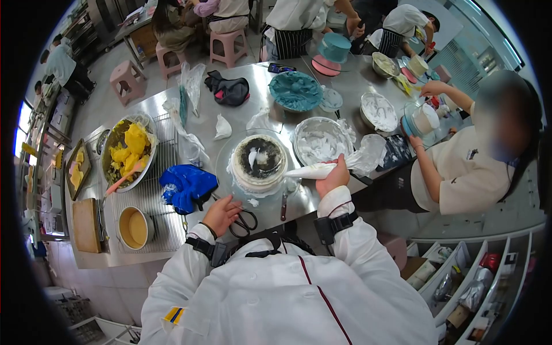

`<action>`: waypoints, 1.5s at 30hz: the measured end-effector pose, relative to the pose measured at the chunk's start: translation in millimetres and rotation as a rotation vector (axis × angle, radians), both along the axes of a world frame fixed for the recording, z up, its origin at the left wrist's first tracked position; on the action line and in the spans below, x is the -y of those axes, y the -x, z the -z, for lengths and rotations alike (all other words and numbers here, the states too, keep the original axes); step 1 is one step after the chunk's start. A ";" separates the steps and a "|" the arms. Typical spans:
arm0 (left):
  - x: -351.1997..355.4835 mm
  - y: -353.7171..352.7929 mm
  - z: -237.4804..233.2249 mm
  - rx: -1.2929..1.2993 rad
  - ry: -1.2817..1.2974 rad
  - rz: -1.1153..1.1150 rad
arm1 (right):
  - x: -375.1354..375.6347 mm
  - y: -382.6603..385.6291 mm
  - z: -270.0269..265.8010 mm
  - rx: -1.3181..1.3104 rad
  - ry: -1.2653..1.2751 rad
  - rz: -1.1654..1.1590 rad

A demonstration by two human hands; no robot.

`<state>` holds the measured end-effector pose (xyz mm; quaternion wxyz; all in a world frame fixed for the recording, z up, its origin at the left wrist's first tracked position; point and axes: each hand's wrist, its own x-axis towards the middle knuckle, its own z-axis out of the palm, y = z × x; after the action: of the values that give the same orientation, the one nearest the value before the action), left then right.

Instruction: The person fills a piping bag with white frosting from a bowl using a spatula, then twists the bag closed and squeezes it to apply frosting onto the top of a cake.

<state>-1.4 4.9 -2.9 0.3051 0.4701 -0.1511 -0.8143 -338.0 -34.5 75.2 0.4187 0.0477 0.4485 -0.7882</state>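
Observation:
My right hand [332,181] is closed round a white piping bag [309,171], its tip pointing left toward the cake's right side. The loose clear end of the bag spreads out behind my fist. In front of me a round cake [275,179] stands upright on a turntable, with white cream round its side and a dark top bearing a white dab. My left hand [223,214] is open and holds nothing, left of the cake's near side. Close to its fingers lie black-handled scissors [246,225]. A small knife [284,206] rests below the bag's tip.
Bowls of white cream [319,141] and teal cream [295,91] stand behind the cake. To the left are a bowl of yellow cream [131,150], a blue bag [188,185], a cake tin [134,227] and a wire rack. At right, a co-worker [468,152] handles another cake.

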 end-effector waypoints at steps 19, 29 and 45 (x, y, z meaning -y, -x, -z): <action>-4.2 -2.9 0.0 -0.044 -0.037 -0.052 | -0.6 -2.9 -8.0 -0.001 -0.005 -0.045; -6.0 -0.5 1.2 -0.072 -0.047 -0.036 | 1.8 -5.9 -4.9 -0.031 -0.029 -0.055; -7.0 3.1 4.3 -0.080 -0.065 -0.050 | 4.9 -3.4 -7.4 -0.065 -0.047 -0.049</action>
<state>-4.5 11.9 -7.2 0.3158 0.4505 -0.1002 -0.8290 -334.6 -39.4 82.6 0.4219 0.0208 0.4811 -0.7682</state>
